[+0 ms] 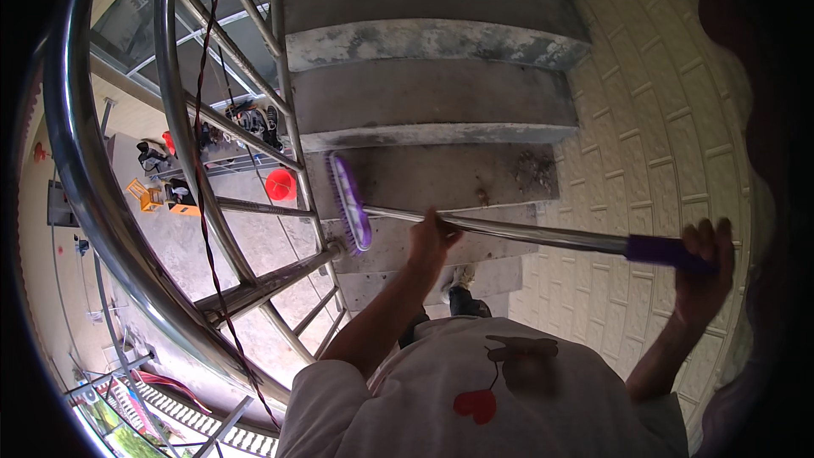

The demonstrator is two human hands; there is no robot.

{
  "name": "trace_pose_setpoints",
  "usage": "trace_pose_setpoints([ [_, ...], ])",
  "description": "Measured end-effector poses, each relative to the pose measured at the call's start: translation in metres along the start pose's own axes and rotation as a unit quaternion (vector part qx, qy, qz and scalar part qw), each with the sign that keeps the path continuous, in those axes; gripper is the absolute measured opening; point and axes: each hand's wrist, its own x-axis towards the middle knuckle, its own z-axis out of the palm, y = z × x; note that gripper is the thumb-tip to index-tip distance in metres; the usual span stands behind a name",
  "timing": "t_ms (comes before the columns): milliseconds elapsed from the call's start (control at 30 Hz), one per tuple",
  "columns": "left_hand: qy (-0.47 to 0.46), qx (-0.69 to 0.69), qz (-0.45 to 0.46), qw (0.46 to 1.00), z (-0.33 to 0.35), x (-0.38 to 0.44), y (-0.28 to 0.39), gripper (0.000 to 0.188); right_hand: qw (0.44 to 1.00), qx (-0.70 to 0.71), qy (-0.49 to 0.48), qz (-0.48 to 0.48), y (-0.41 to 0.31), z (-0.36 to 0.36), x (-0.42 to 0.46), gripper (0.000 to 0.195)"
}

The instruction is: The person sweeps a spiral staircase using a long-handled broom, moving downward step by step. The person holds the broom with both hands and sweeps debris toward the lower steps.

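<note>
A long-handled brush with a purple and white head [351, 203] and a metal pole is held across my body. My left hand [435, 238] grips the pole's middle, not far from the head. Around the purple grip at the pole's right end closes my right hand [707, 261]. The brush head lies at the left side of the concrete stairs [439, 98], near the railing, bristles towards the railing. Whether the bristles touch the step cannot be told. Dirt and crumbs [534, 172] lie at the right side of one step.
A metal railing [168, 76] with a twisted cable [202, 203] runs along the left. Beyond it, on a lower floor, are a red bucket [280, 185], a wooden chair [145, 195] and shoes. A brick-patterned wall [636, 191] borders the stairs on the right.
</note>
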Motion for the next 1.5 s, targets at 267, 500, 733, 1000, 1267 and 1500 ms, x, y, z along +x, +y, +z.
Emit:
trace_pose_setpoints([
  [267,0.038,0.026,0.023,0.999,-0.040,0.070,0.017,0.028,0.992,-0.106,0.055,0.033,0.054,0.039,0.032,0.018],
  [500,-0.051,-0.018,-0.106,0.993,0.030,0.054,-0.032,0.029,0.991,-0.126,-0.015,-0.036,-0.015,0.034,-0.008,0.022],
  [733,-0.071,0.041,-0.059,0.995,0.028,-0.025,-0.024,0.026,0.980,-0.080,-0.180,-0.032,-0.065,-0.007,-0.012,0.040],
  [1000,0.025,-0.047,0.029,0.998,-0.027,0.039,0.020,0.026,0.971,0.018,-0.237,0.026,0.049,-0.007,0.088,0.022],
  [1267,0.020,-0.111,-0.045,0.993,0.004,0.084,-0.009,0.030,0.973,-0.091,-0.211,0.031,0.032,0.011,0.086,0.014],
  [1500,-0.034,-0.051,0.014,0.998,0.033,0.017,-0.015,0.028,0.952,0.013,-0.306,0.013,-0.011,-0.030,0.099,0.017],
])
